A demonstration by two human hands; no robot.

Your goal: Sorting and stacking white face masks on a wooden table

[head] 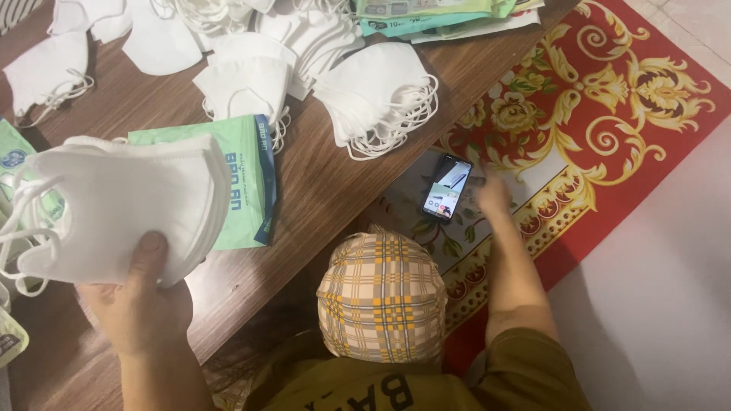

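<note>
Masks, white stack (126,205), long axis roughly left-right, ear loops trailing left; left hand (141,301) pinches its lower edge, thumb up, beside green pouch (240,179). Right hand (493,194) blurred, grip unclear.

Dark wood-grain surface (320,190) runs under the hands. Off to the right there's a red rug (609,129) with gold floral swirls, then pale floor (670,304) beyond it.

A dark wooden desk (327,190) carries loose piles of white face masks (381,91) along its far side, with more masks (49,72) toward the far left corner. A pale green flat packet (247,179) lies mid-desk, and further packets (426,15) sit at the far edge. Beside the desk, a red patterned rug (609,114) on the floor holds a phone (448,186).
</note>
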